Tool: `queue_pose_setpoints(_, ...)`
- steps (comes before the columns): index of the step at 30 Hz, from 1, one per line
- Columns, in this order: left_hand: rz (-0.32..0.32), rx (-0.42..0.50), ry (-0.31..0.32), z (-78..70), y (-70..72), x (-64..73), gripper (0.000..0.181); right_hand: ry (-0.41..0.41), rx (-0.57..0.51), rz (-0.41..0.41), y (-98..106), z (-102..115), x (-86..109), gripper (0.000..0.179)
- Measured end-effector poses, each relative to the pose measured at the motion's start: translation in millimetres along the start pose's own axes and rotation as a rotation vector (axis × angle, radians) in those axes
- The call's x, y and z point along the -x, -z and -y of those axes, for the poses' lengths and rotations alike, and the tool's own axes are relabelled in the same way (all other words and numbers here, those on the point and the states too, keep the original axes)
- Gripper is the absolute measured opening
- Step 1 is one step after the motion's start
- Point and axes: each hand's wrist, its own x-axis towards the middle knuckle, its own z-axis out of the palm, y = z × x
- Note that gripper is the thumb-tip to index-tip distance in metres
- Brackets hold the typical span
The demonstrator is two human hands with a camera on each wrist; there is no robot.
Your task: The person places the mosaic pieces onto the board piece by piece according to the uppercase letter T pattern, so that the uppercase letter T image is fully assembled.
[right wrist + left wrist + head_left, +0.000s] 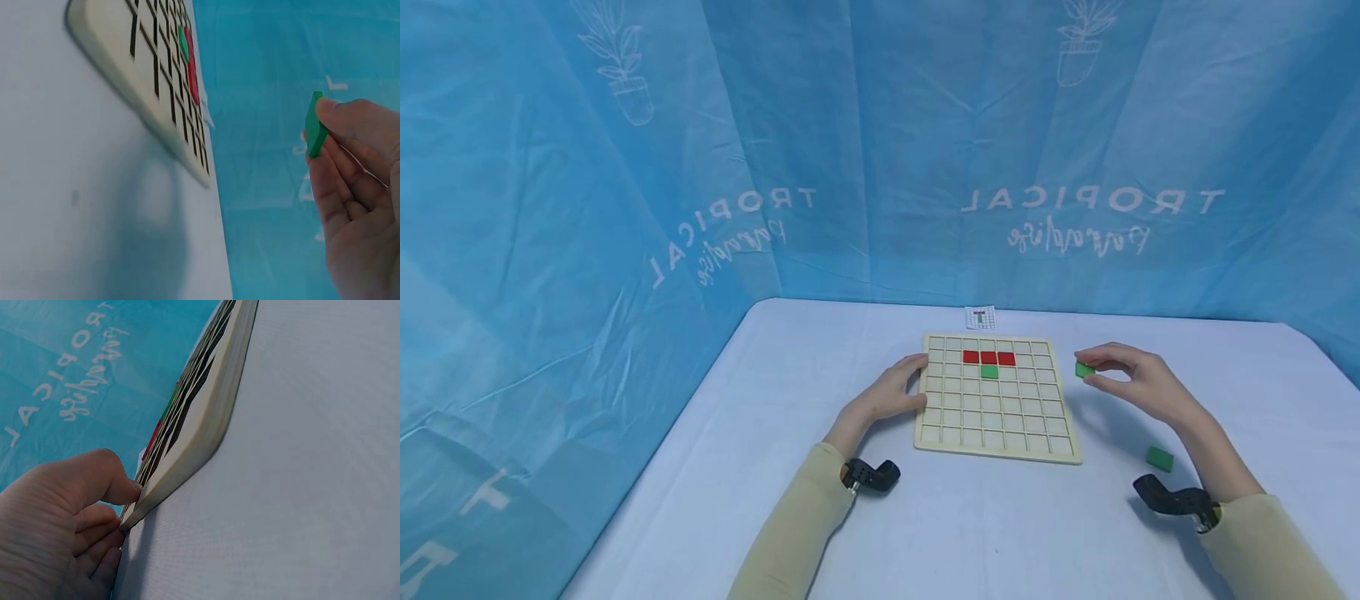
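Note:
A pale square grid board [992,457] lies on the table. Three red tiles [988,357] form a row near its far edge, and one green tile [989,372] sits below the middle one. My left hand [889,392] holds the board's left edge, the thumb and fingers apart along it; the left wrist view shows the thumb [122,481] against the rim. To the right of the board, my right hand [1138,383] pinches a green tile [316,125] between thumb and fingertips, raised above the table. Another green piece [1160,458] lies nearer my right wrist.
A small printed pattern card [980,317] lies just beyond the board's far edge. White cloth covers the table [985,533]. Blue fabric [910,150] with lettering hangs behind and at the left. Each wrist bears a black device [872,475].

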Motion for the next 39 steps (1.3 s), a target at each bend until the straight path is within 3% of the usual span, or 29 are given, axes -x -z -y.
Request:
queue_pose_setpoints(7,0.010,0.010,0.006,0.6,-4.6,1.7,0.076,0.069,-0.015,0.043,-19.8,9.4,-20.1,0.034)
queue_pose_setpoints(19,0.008,0.008,-0.004,0.9,-3.6,1.0,0.076,0.062,-0.120,0.087,-48.5,27.7,-43.2,0.035)
queue_pose_setpoints(39,0.004,0.002,-0.017,0.9,2.0,0.3,0.076,0.112,-0.046,0.101,-73.2,47.6,-69.5,0.033)
